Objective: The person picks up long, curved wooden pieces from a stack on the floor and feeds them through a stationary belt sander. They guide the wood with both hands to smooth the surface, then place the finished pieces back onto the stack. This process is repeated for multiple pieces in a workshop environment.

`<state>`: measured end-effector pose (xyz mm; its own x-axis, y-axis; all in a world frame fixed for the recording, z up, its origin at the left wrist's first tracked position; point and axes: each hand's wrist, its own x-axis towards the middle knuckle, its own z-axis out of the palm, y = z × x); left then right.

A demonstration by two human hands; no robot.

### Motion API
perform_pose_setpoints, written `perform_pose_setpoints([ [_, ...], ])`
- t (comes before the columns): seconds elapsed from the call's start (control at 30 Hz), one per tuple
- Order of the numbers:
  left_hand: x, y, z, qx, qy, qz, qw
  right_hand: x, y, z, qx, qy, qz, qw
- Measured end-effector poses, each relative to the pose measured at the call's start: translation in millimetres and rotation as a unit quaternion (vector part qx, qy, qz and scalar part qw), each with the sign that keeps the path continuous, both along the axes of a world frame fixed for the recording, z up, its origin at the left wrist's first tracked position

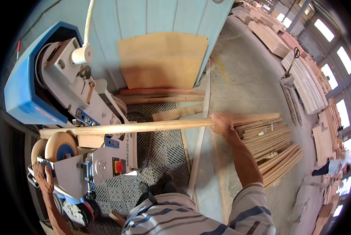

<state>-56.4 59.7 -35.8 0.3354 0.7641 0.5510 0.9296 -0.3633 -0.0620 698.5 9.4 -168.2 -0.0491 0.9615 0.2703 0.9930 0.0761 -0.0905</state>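
Note:
A long round wooden pole (156,126) lies across a blue and grey sanding machine (72,84). My right hand (222,124) is closed around it, well to the right of the machine. The pole's left end rests over two tan rubber wheels (60,146) and a wooden block (91,141). My left hand (43,177) is at the grey metal housing beside the wheels, its thumb and fingers apart and nothing seen in it. Below the pole, a red and yellow stop button (118,167) sits on the machine's front.
Bundles of wooden poles (267,137) lie on the floor at right. A plywood sheet (162,58) leans on the blue wall. Boards (177,112) lie on the patterned mat (163,152). Far right are a pallet jack (288,80), timber stacks (304,82) and another person (334,167).

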Motion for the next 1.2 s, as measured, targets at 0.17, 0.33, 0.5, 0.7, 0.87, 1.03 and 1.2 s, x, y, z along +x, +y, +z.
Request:
perform_pose_setpoints([
  [0.17, 5, -1, -1, -0.026, -0.017, 0.014, 0.999, -3, -3, 8, -0.022, -0.045, -0.032, 0.998],
  [0.33, -10, -8, 2, -0.003, 0.004, 0.005, 1.0, -10, 7, 5, 0.03, 0.01, 0.019, 0.999],
  [0.5, 24, -10, 19, -0.071, -0.08, 0.013, 0.994, 26, -7, -32, -0.005, -0.028, 0.009, 1.0],
  [0.7, 37, -11, 35, -0.028, -0.029, -0.009, 0.999, -2, 6, -8, -0.052, -0.063, -0.027, 0.996],
  [0.87, 37, -10, 29, -0.023, -0.059, -0.021, 0.998, 6, 7, -19, -0.027, -0.036, -0.061, 0.997],
  [1.03, 44, -12, 35, -0.049, -0.032, -0.004, 0.998, 10, 7, -16, -0.025, -0.014, -0.039, 0.999],
  [1.2, 39, -9, 28, -0.027, -0.046, -0.006, 0.999, 9, 9, -18, -0.015, -0.001, -0.023, 1.0],
])
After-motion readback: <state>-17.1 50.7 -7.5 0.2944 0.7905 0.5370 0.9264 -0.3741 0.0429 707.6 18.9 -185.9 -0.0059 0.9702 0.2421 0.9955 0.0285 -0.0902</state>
